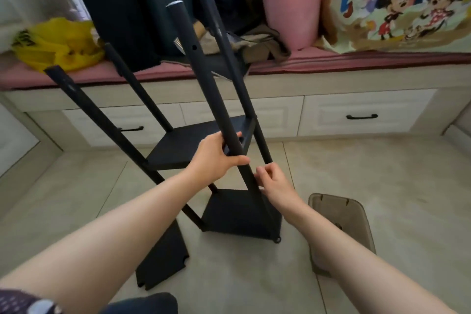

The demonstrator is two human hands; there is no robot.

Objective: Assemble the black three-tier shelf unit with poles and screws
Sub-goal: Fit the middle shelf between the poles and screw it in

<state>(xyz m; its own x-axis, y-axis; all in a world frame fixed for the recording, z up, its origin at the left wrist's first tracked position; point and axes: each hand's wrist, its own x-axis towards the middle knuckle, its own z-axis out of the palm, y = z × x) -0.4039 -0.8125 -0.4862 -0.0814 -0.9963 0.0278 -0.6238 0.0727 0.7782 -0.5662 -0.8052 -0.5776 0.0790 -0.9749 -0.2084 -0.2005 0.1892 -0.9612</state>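
I logged a yellow plastic bag (58, 43) lying at the left end of a pink cushion (356, 61). A pink bucket (290, 7) stood upright further right on it, beside a cartoon-print cloth (407, 2). Crumpled brown clothing (257, 41) lay just left of the bucket's base. Below the cushion ran pale drawers (326, 109) with black handles (362, 117). On the tiled floor (407, 186) a brownish translucent lid (341, 216) lay flat.

On the floor (382, 173), a shelf panel (165, 257) lies left of the shelf unit (178, 145); lid (341, 214) right; bench (356, 64) behind.
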